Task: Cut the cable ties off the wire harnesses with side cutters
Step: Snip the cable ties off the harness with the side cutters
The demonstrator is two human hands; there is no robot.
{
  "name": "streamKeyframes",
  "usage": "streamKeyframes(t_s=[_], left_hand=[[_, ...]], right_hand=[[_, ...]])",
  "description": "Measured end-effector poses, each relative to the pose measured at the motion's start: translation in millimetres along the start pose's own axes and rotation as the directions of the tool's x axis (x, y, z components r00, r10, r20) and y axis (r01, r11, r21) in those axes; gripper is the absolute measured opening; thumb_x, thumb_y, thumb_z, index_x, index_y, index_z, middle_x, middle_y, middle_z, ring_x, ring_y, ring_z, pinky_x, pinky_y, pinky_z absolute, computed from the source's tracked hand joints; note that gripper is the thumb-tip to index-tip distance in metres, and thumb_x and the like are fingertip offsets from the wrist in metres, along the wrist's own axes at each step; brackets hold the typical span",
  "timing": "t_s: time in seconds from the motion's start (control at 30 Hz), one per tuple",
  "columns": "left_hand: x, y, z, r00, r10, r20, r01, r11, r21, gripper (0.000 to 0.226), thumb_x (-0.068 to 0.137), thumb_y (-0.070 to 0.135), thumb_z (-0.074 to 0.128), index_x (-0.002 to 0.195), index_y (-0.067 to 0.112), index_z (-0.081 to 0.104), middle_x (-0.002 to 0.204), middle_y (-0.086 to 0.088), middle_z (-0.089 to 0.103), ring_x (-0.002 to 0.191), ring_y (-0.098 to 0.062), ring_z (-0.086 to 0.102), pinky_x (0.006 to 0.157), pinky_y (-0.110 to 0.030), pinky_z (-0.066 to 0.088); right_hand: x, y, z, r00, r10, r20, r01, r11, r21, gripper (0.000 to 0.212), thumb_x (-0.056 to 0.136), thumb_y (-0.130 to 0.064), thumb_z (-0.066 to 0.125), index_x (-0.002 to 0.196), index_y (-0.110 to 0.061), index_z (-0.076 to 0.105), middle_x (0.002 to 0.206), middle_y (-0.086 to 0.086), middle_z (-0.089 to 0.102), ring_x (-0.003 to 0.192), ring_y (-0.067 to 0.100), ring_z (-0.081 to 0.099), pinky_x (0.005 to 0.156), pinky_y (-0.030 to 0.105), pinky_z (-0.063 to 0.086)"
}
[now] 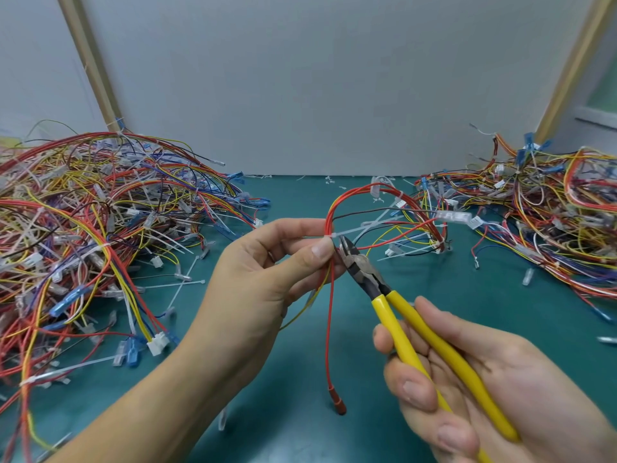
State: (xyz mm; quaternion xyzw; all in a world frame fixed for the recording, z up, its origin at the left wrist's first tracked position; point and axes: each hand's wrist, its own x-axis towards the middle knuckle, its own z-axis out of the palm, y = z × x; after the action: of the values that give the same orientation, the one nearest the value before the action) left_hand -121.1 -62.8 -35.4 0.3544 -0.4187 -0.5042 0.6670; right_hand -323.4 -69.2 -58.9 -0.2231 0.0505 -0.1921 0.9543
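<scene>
My left hand [267, 262] pinches a red and yellow wire harness [330, 312] just below a white cable tie [347, 231] wrapped round it. The harness loops up and over to the right, and its red end hangs down toward the mat. My right hand [467, 379] grips the yellow handles of the side cutters [394, 295]. The cutters' dark jaws [345, 245] point up and left, their tips right beside the cable tie and my left thumb.
A big tangle of coloured harnesses [100, 228] fills the left of the green mat [267, 379]. Another pile [534, 212] lies at the right. Loose cut ties [187, 279] are scattered on the mat. A grey wall stands behind.
</scene>
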Motion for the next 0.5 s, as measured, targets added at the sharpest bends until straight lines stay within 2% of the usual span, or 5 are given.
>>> streamKeyframes(t_s=[0.27,0.5], left_hand=[[-0.2,-0.6,1.6,1.000,0.006,0.008,-0.006,1.000,-0.005,0.016,0.073,0.007,0.070,0.087,0.012,0.077,0.079,-0.008,0.072,0.071,-0.018,0.073,0.069,-0.019,0.057],[-0.8,-0.3,2.5,1.000,-0.011,0.020,0.011,0.999,-0.036,0.017,0.074,0.005,0.068,0.089,0.008,0.076,0.080,-0.009,0.072,0.070,-0.017,0.073,0.067,-0.017,0.056]], right_hand=[[0.2,1.3,1.4,1.000,-0.003,0.013,0.004,1.000,-0.022,0.048,0.108,-0.033,0.036,0.125,0.007,0.056,0.097,0.025,0.064,0.081,0.035,0.070,0.073,0.039,0.057],[0.8,1.3,1.1,1.000,-0.008,0.021,0.008,0.999,-0.034,0.049,0.108,-0.033,0.034,0.125,0.007,0.055,0.098,0.024,0.065,0.082,0.035,0.070,0.073,0.037,0.057]])
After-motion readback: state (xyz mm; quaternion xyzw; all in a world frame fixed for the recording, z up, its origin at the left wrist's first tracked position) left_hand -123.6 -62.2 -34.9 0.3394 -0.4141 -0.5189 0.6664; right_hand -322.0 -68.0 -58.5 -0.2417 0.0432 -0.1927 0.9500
